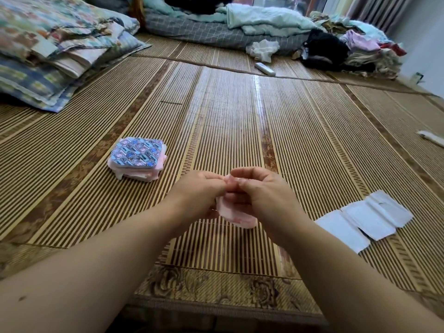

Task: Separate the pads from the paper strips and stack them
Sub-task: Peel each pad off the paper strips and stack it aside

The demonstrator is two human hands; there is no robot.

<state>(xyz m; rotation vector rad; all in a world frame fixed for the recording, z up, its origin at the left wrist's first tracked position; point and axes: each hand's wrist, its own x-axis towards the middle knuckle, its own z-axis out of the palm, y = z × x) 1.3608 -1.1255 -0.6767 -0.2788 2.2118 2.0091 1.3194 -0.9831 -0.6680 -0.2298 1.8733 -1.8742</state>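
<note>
A pale pink pad [236,216] hangs between my two hands above the bamboo mat. My left hand [200,191] pinches its top edge from the left, and my right hand [259,188] pinches the same edge from the right, fingertips touching. Most of the pad's upper part is hidden by my fingers. To the left on the mat sits a stack of pads [138,158], pink at the sides with a blue printed wrapper on top. At the right lie white paper strips [365,218], flat and overlapping.
The bamboo mat [228,116] covers the floor. Folded quilts and pillows [52,49] lie at the far left. Bedding and clothes [336,44] are piled at the back. A white remote [265,68] lies near them. A white object [431,138] rests at the right edge.
</note>
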